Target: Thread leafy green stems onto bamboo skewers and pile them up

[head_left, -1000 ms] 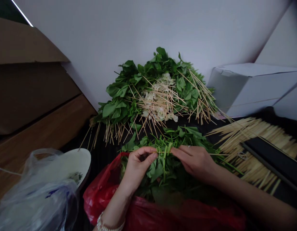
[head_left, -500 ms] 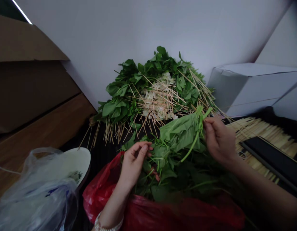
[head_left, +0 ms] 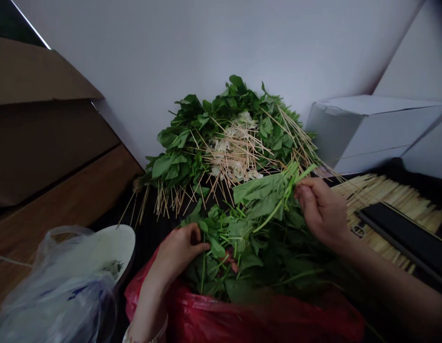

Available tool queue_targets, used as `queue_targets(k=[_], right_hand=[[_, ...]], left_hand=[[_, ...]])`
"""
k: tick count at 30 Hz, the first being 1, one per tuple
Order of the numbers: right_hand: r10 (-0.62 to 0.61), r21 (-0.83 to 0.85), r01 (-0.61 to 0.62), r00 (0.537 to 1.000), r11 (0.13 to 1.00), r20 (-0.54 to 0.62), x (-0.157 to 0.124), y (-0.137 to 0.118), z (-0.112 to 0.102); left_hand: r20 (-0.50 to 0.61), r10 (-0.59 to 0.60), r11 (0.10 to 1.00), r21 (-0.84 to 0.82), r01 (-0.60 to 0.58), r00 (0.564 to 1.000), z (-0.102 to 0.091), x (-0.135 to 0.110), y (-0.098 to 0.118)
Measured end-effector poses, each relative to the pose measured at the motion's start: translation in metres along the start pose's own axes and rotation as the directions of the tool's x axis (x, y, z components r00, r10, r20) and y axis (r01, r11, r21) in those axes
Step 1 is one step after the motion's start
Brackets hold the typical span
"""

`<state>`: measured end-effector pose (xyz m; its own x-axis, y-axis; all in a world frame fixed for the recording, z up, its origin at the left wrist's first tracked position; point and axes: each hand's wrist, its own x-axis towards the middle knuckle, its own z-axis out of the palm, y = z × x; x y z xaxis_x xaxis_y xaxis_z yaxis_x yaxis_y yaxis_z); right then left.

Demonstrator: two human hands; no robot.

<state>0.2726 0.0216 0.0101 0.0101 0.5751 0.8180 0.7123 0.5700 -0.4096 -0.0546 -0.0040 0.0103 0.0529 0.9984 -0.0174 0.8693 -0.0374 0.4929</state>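
Note:
My right hand (head_left: 323, 209) pinches a small bunch of green leafy stems (head_left: 265, 193), holding it up over a heap of loose greens (head_left: 249, 247) that lies in a red plastic bag (head_left: 221, 317). My left hand (head_left: 178, 250) reaches into the left side of that heap, fingers curled round a few leaves and stems. Behind the bag rises a big pile of greens threaded on thin bamboo skewers (head_left: 228, 138).
A bundle of bare bamboo skewers (head_left: 388, 202) lies at the right, with a black flat object (head_left: 406, 238) across it. A white box (head_left: 371, 128) stands behind. At the left are a white bowl (head_left: 115, 243), a clear plastic bag (head_left: 52, 290) and a cardboard box (head_left: 45, 114).
My right hand lifted a bunch of greens up and to the right, away from the left hand. My left hand dropped into the heap and closed on leaves.

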Motion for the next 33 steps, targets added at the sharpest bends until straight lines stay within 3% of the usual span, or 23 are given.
queue_targets(k=[3,5,9,12,14,16,18,21,23,24,26,29,31,33], right_hand=[[-0.081,-0.067,0.078,0.996,0.995,-0.032,-0.002,-0.001,-0.001],[-0.173,-0.142,0.166,0.984,0.976,-0.040,-0.003,-0.001,-0.002],[-0.382,-0.175,0.383,0.923,0.907,0.041,-0.006,-0.005,0.000],[-0.455,-0.090,0.468,0.880,0.879,0.132,-0.012,-0.010,0.007],[-0.470,-0.037,0.485,0.861,0.874,0.192,-0.017,-0.014,0.012],[-0.470,0.008,0.483,0.848,0.876,0.245,-0.022,-0.018,0.017],[-0.473,0.041,0.480,0.841,0.876,0.263,-0.025,-0.021,0.020],[-0.486,0.050,0.491,0.834,0.870,0.261,-0.026,-0.022,0.021],[-0.493,0.054,0.496,0.834,0.867,0.249,-0.026,-0.021,0.021],[-0.491,0.055,0.494,0.836,0.868,0.245,-0.026,-0.021,0.021],[-0.495,0.054,0.498,0.834,0.865,0.242,-0.026,-0.021,0.020],[-0.498,0.044,0.506,0.825,0.862,0.268,-0.027,-0.021,0.021],[-0.486,0.030,0.501,0.821,0.865,0.299,-0.029,-0.022,0.022],[-0.469,0.016,0.491,0.820,0.871,0.327,-0.030,-0.023,0.022]], left_hand=[[-0.004,0.042,0.991,-0.125,-0.042,0.999,0.001,0.001,0.000],[-0.050,0.053,0.942,-0.328,-0.066,0.997,0.000,0.001,0.003],[-0.136,-0.013,0.660,-0.745,-0.094,0.991,-0.001,-0.002,0.017],[-0.087,-0.014,0.465,-0.883,-0.070,0.996,0.005,-0.005,0.027],[-0.049,-0.003,0.418,-0.907,-0.043,0.999,0.012,-0.005,0.032],[-0.016,0.010,0.446,-0.895,-0.019,1.000,0.019,-0.005,0.034],[-0.054,0.009,0.567,-0.822,-0.050,0.998,0.024,-0.004,0.034],[-0.298,0.046,0.810,-0.547,-0.210,0.954,0.029,-0.003,0.034],[-0.414,0.095,0.861,-0.423,-0.284,0.905,0.030,-0.003,0.034],[-0.425,0.092,0.848,-0.441,-0.295,0.900,0.030,-0.003,0.034],[-0.381,0.018,0.754,-0.602,-0.263,0.924,0.029,-0.004,0.036],[-0.147,-0.130,0.469,-0.881,-0.070,0.981,0.028,-0.005,0.039],[0.030,-0.170,0.268,-0.961,0.075,0.985,0.028,-0.005,0.042],[0.136,-0.171,0.133,-0.978,0.160,0.976,0.028,-0.006,0.044]])
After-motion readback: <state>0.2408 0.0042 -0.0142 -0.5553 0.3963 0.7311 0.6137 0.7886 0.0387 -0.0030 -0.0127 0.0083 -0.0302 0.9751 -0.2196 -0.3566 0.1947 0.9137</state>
